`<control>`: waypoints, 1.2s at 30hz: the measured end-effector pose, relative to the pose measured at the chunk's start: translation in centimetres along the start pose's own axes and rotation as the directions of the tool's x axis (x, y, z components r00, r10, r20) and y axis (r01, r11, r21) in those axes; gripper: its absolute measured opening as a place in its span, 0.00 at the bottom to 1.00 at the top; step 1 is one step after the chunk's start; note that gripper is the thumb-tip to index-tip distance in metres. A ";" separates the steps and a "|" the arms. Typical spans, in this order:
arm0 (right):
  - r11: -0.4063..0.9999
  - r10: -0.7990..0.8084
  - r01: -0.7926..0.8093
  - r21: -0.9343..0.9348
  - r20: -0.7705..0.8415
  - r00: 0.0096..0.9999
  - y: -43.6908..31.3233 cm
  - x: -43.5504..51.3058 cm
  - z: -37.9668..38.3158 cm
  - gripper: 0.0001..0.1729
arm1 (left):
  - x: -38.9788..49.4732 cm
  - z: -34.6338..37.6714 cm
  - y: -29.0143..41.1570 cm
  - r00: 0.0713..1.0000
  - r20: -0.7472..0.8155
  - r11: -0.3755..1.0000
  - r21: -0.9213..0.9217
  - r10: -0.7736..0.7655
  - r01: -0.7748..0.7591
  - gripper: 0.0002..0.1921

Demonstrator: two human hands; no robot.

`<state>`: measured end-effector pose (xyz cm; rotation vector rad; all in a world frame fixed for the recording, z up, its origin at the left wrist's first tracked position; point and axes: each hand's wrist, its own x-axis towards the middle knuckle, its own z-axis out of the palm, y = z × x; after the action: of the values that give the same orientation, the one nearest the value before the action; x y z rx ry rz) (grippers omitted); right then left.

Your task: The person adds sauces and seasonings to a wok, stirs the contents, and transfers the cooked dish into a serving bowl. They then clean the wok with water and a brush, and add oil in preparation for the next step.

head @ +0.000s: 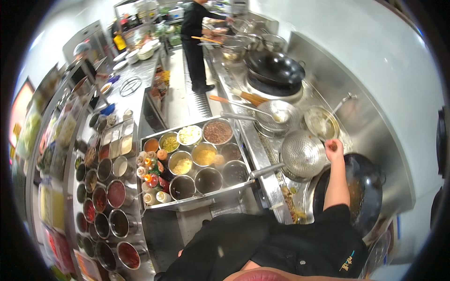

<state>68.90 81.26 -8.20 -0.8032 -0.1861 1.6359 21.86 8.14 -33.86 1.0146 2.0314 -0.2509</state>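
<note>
My right hand (333, 149) is closed round a small reddish-brown thing, too small to identify, between a perforated metal strainer (303, 152) and a black wok (362, 196). The wok, partly hidden by my forearm, holds some brownish liquid. Just beyond my hand, a metal bowl (320, 123) with cloudy liquid stands under a wall tap (346, 100). A wire-mesh skimmer (276, 114) and an orange-handled ladle (246, 105) lie over a pot farther along. Of my left hand only a small patch of skin (180, 253) may show beside my black shirt.
A steel cart (197, 202) bears round containers of chopped ingredients and sauce bottles. Many condiment pots (116, 193) line the left counter. A second wok (276, 68) sits farther along the stove. A co-worker (193, 42) in black stands there; others are at the back left.
</note>
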 end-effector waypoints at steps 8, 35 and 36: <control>0.943 -0.112 0.000 0.333 0.316 0.942 -8.3 -6.1 0.2 0.24 | 0.8 1.3 1.6 0.999 -0.018 0.999 -0.044 0.027 -0.028 0.15; 0.549 -0.503 -0.054 -0.834 -0.381 0.776 -8.9 -48.6 -7.4 0.07 | 14.6 -1.5 -4.0 0.808 0.145 0.740 0.334 0.571 -0.584 0.11; 0.449 -0.528 -0.063 -0.892 -0.321 0.786 -8.3 -49.9 -7.1 0.10 | 14.4 -1.9 -3.1 0.824 0.248 0.766 0.305 0.510 -0.566 0.13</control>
<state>80.64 35.29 10.63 -1.9413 -0.7311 0.8327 13.71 15.32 -44.04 1.7183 1.4936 -0.3919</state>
